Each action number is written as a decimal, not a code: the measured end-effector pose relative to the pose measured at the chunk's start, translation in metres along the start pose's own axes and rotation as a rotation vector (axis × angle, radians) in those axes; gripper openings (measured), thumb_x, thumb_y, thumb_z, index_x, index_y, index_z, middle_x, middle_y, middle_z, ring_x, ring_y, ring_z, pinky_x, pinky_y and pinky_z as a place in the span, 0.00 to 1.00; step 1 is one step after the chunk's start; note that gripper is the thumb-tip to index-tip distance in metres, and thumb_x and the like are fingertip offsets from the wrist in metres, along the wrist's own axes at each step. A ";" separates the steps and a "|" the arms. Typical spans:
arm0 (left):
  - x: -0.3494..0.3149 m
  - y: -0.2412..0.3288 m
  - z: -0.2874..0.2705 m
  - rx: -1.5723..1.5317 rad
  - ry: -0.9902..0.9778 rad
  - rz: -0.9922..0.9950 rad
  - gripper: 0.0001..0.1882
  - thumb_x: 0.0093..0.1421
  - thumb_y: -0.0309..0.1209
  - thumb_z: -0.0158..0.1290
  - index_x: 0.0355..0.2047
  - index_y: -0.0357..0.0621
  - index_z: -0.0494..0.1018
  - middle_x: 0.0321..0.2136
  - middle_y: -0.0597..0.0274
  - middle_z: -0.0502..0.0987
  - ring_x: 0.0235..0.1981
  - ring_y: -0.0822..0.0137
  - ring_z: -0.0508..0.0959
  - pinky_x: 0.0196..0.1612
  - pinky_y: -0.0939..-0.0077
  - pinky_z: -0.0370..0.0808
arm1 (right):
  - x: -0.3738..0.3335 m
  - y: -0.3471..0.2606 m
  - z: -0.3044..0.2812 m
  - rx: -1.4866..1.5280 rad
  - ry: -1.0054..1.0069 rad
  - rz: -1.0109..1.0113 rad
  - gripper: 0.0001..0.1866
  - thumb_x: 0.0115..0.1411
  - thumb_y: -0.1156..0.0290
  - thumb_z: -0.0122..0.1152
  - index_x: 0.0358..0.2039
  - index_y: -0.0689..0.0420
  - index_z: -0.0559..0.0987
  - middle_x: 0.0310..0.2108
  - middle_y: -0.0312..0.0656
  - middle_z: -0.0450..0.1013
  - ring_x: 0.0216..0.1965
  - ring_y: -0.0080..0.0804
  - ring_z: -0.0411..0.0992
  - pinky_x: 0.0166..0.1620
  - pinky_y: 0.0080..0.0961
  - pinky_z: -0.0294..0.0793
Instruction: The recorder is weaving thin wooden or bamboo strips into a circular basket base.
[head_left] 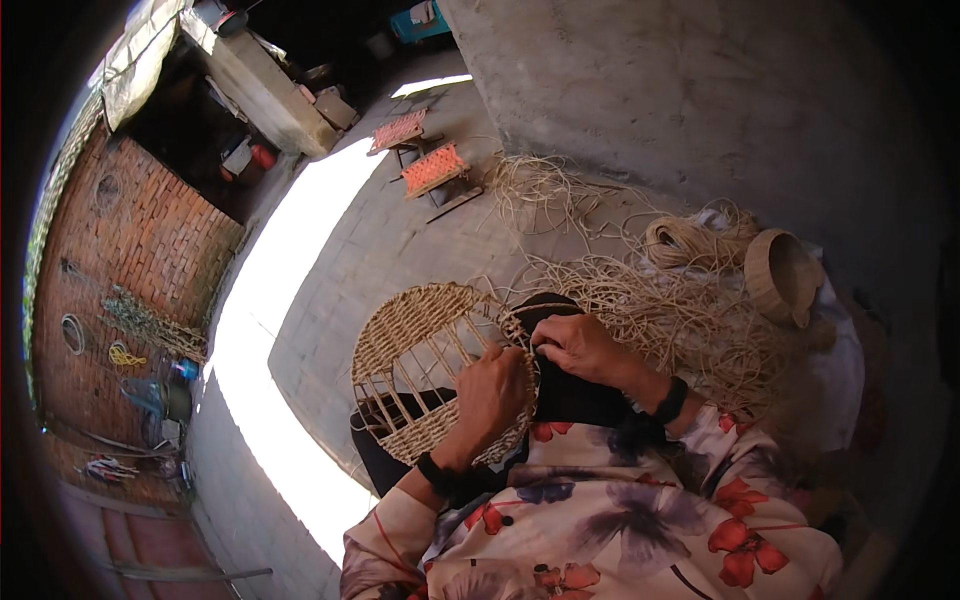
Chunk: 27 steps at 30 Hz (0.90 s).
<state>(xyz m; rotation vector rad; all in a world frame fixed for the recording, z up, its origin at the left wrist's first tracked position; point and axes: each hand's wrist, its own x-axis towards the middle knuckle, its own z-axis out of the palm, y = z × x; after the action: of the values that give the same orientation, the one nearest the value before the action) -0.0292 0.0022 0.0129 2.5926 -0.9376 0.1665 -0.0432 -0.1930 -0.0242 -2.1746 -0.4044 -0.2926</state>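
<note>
A half-woven straw-coloured basket [400, 325] rests tilted on my lap, with tight twisted-cord bands at its top and bottom and bare spokes in between. My left hand [495, 392] is closed on the right side of this basket, its fingers partly hidden behind the weave. Right beside it, my right hand [582, 348] pinches with thumb and forefinger close to the basket's edge. Whatever lies in that pinch is too small to make out. A thin strand loops near the right fingers.
Loose tangled cords [680, 320] spread over the floor on my right, with a coiled bundle [690, 243] and a pale round bowl-like vessel [775, 275] beyond them. Two low stools with red woven seats [437, 168] stand ahead. A plain wall [690, 100] rises at the right.
</note>
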 end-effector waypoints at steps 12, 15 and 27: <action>0.004 -0.022 0.007 -0.504 -0.199 -0.165 0.14 0.57 0.31 0.54 0.44 0.42 0.76 0.21 0.42 0.76 0.25 0.48 0.79 0.32 0.59 0.74 | 0.001 0.011 0.022 -0.177 0.161 -0.216 0.07 0.48 0.75 0.63 0.29 0.54 0.76 0.28 0.37 0.72 0.31 0.39 0.74 0.34 0.35 0.70; 0.002 -0.005 -0.002 -0.377 -0.117 -0.251 0.13 0.57 0.30 0.55 0.42 0.43 0.75 0.17 0.48 0.74 0.21 0.51 0.77 0.28 0.59 0.72 | 0.001 0.008 0.021 -0.121 0.172 -0.118 0.07 0.48 0.75 0.60 0.29 0.55 0.73 0.27 0.41 0.69 0.31 0.44 0.73 0.33 0.38 0.72; 0.000 -0.005 0.001 -0.381 -0.044 -0.227 0.10 0.57 0.30 0.56 0.40 0.46 0.75 0.15 0.49 0.74 0.20 0.48 0.77 0.27 0.56 0.72 | 0.022 0.007 0.017 0.668 0.003 0.214 0.04 0.56 0.78 0.57 0.32 0.59 0.70 0.26 0.35 0.72 0.28 0.23 0.73 0.33 0.24 0.71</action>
<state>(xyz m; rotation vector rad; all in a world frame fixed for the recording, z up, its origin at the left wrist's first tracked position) -0.0262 0.0056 0.0100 2.3281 -0.6109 -0.1210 -0.0192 -0.1789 -0.0319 -1.5417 -0.2192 -0.0283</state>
